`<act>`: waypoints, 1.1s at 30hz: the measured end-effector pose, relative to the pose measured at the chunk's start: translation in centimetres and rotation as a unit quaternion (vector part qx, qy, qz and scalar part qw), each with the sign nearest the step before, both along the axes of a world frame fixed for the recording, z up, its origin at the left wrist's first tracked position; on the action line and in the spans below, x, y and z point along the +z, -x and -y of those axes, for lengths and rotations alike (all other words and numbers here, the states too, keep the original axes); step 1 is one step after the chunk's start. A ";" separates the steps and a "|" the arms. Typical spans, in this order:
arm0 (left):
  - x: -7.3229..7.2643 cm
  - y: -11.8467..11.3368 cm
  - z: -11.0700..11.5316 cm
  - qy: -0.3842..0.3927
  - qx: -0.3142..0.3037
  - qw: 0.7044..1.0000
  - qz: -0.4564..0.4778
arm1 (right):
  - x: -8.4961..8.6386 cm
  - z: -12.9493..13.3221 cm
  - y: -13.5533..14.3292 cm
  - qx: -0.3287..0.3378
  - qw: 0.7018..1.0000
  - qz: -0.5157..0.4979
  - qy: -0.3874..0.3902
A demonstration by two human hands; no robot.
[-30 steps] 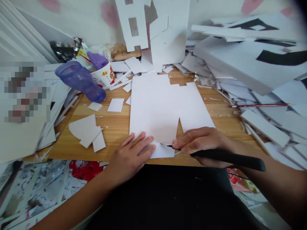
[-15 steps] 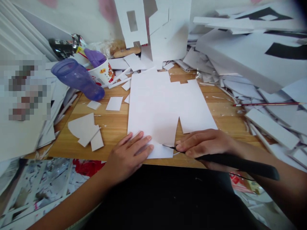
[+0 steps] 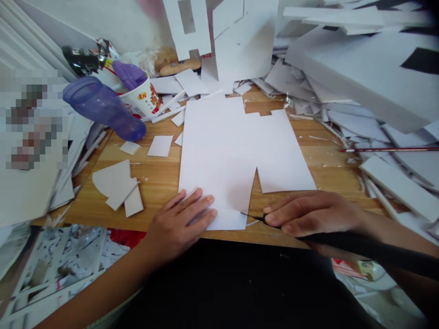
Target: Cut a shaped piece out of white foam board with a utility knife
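A white foam-like board with notches in its far edge and a V-shaped gap in its near edge lies on the wooden table. My left hand rests flat on the board's near left corner, fingers spread, holding nothing. In my right hand is a black pen-like tool with a thin metal tip. That tip is over or on the board's near right edge, left of the gap; whether it touches cannot be made out. Small white offcuts lie to the left.
A purple bottle leans by a paper cup at the back left. White sheets and scraps are piled on the right, with a red thin stick on them. Upright white panels stand at the back.
My right hand and the tool have moved right, drawing the tip toward the board's right edge. My left hand stays on the board. The view has shifted slightly.
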State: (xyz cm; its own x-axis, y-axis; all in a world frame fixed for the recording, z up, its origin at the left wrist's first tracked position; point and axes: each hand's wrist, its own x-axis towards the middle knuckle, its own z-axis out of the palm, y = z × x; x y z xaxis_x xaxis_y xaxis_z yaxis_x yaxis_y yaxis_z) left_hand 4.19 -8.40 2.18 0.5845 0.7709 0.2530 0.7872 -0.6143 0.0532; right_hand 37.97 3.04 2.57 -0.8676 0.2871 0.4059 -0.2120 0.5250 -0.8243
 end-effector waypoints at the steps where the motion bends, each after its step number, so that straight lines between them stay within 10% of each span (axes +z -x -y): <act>1: 0.0 0.0 0.0 -0.001 0.000 1.000 0.002 | -0.1 -0.1 -0.1 0.001 1.000 -0.001 0.002; 33: 0.7 -0.7 -0.1 -0.003 0.008 1.000 -0.015 | 2.4 0.9 -0.8 -0.085 0.995 0.027 0.034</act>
State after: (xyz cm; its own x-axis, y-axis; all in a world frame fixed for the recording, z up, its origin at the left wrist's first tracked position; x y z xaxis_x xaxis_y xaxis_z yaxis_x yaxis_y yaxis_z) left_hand 4.88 -8.32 2.92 0.5789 0.7790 0.2407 0.7986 -0.6013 0.0254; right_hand 38.75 2.18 4.94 -0.8241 0.4568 0.3350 -0.0799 0.4918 -0.8671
